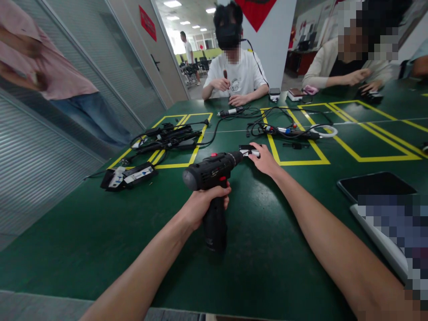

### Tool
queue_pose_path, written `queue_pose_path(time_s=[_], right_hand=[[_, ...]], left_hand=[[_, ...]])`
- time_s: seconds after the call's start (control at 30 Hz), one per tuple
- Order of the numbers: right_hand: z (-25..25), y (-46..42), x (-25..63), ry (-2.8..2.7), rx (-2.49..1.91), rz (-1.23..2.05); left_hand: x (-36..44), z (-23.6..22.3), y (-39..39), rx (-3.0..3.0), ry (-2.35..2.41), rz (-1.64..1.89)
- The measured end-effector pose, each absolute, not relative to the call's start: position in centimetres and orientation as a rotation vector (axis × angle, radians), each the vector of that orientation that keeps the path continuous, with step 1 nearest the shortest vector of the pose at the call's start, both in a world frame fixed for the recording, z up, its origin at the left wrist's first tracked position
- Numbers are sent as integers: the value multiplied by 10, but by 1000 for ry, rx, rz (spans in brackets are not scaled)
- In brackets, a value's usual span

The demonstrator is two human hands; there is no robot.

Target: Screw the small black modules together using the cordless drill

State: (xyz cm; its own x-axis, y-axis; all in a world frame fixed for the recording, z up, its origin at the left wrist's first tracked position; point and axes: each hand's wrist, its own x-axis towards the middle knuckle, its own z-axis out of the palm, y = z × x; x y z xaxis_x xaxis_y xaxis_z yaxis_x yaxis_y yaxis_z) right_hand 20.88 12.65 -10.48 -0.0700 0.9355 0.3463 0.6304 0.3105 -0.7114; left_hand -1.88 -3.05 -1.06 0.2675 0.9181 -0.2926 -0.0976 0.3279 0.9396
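My left hand (202, 206) is wrapped round the grip of a black cordless drill (212, 171), whose chuck points away and to the right. The drill's red trigger and a red switch on its top can be seen. At the drill's tip lies a small black-and-white block (246, 152) on the green table (267, 249). Fingers of my right hand (265, 159) close on the block's right side. The bit's tip is at or very near the block; whether they touch I cannot tell.
Black cables and parts (174, 136) lie at left, beside a black-and-white module (129, 176). Wired tools (284, 130) lie beyond my right hand. A phone-like slab (374, 185) rests at right. Across the table a person (234, 73) holds a screwdriver; another person (347, 73) sits at right.
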Motion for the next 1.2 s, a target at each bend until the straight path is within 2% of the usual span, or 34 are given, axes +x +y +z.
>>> queue_pose_path(time_s=[1.2], right_hand=[[-103,128,210,-1791,-1417,547]], left_hand=[[-18,-11,-30,1010,1070,842]])
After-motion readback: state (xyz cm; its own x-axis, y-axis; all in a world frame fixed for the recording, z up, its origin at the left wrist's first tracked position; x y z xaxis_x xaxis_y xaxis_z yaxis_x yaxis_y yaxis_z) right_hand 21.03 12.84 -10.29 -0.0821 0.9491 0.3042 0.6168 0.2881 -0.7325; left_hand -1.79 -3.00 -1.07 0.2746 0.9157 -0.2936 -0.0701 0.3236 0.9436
